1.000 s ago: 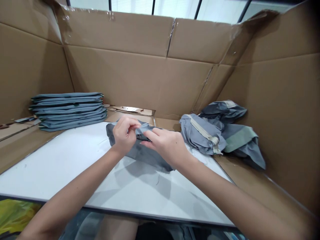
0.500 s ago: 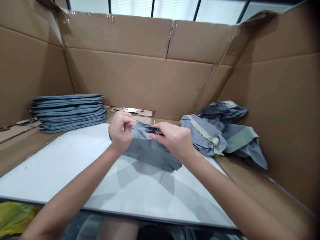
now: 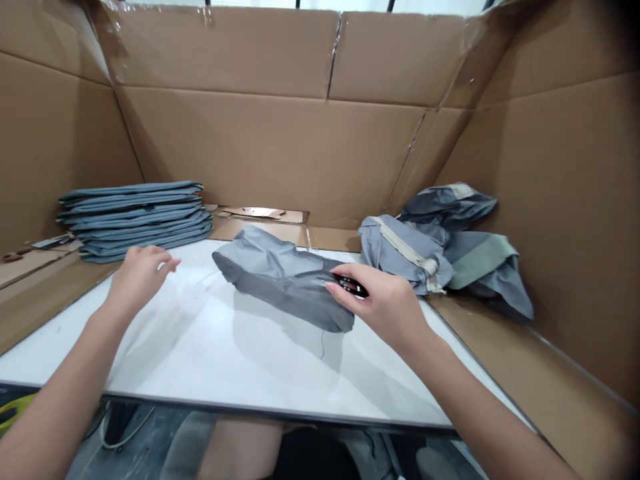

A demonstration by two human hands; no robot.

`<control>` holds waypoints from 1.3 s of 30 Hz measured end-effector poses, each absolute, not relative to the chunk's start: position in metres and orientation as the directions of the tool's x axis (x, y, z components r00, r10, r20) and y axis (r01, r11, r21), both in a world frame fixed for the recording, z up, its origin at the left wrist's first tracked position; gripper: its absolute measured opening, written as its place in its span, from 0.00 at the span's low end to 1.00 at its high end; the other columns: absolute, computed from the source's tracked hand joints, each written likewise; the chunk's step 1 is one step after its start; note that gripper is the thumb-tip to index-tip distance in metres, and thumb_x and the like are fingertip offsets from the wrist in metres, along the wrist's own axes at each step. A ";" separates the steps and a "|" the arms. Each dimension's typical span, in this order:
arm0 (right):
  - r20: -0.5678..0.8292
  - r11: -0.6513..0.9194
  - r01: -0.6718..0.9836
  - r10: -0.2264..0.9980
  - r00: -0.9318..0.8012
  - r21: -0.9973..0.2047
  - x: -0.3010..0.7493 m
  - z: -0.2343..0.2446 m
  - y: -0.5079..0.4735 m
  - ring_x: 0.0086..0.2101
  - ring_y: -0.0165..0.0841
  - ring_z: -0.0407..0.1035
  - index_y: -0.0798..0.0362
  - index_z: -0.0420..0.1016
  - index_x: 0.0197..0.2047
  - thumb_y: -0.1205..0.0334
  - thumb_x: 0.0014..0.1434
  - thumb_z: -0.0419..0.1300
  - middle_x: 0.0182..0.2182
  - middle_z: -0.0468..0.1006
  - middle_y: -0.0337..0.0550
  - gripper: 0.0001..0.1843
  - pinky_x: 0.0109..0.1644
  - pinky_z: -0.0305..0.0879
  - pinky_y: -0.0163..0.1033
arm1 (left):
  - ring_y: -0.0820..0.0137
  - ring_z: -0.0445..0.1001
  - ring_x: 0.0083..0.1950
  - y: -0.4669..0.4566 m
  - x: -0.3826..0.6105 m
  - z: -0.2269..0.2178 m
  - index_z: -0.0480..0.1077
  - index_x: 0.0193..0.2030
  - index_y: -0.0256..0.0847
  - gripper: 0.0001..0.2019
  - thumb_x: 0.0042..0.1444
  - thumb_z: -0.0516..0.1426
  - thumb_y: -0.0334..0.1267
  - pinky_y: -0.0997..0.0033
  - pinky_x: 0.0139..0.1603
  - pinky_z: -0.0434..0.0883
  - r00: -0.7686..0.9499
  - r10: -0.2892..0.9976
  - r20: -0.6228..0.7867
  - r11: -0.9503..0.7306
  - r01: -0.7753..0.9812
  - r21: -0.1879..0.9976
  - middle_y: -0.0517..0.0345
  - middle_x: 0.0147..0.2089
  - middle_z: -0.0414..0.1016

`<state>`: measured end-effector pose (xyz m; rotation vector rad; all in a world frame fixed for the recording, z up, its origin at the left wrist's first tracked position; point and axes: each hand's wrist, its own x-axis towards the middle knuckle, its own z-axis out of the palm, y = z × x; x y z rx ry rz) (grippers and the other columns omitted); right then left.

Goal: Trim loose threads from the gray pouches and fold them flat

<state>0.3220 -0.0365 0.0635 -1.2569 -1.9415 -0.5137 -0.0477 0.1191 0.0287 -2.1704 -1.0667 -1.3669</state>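
Inside our cardboard surround (image 3: 225, 160), what do we have on the white desk (image 3: 165, 353)?

Toward the back left sits a stack of folded blue-gray garments (image 3: 135, 220), and toward the back right a crumpled heap of gray garments (image 3: 425, 253) with cream tape on it. Between them, near the desk's far edge, one gray garment (image 3: 280, 280) lies loosely bunched on the desk.

And what has just changed?

Our hands have come apart. A moment ago both were pinching that cloth together. Now it rests on the desk, no longer lifted between them, and our left hand (image 3: 143, 280) has moved away to the left. It is open and relaxed, well clear of the garment.

And our right hand (image 3: 383, 310)?

It stays at the garment's right end, curled closed around a small black glossy object (image 3: 351, 286). We cannot tell what that object is, or whether it is attached to the cloth. So only this hand remains at the garment.
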 end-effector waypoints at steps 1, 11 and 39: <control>0.769 0.433 0.899 0.598 -0.226 -0.072 0.320 0.064 -0.036 0.25 0.24 0.71 0.55 0.72 0.37 0.57 0.59 0.57 0.31 0.78 0.37 0.10 0.28 0.61 0.29 | 0.69 0.64 0.32 0.120 -0.050 0.027 0.73 0.28 0.42 0.09 0.54 0.54 0.41 0.65 0.39 0.66 0.279 0.411 0.868 -0.638 0.768 0.055 0.57 0.32 0.70; 0.795 0.458 0.887 0.558 -0.238 -0.055 0.304 0.059 -0.033 0.28 0.27 0.72 0.55 0.73 0.37 0.55 0.60 0.55 0.31 0.79 0.40 0.12 0.30 0.61 0.30 | 0.63 0.69 0.46 0.055 0.094 0.068 0.71 0.44 0.44 0.13 0.54 0.57 0.46 0.58 0.52 0.61 0.714 0.268 0.646 -0.870 0.468 -0.156 0.56 0.39 0.75; 0.215 0.257 0.903 0.958 -0.190 -0.345 0.277 0.106 -0.003 0.26 0.29 0.64 0.51 0.72 0.29 0.47 0.56 0.54 0.26 0.75 0.39 0.16 0.27 0.48 0.34 | 0.76 0.67 0.26 0.063 0.103 0.045 0.65 0.25 0.40 0.08 0.55 0.52 0.32 0.78 0.28 0.63 0.316 0.579 0.751 -0.812 0.305 0.498 0.62 0.24 0.69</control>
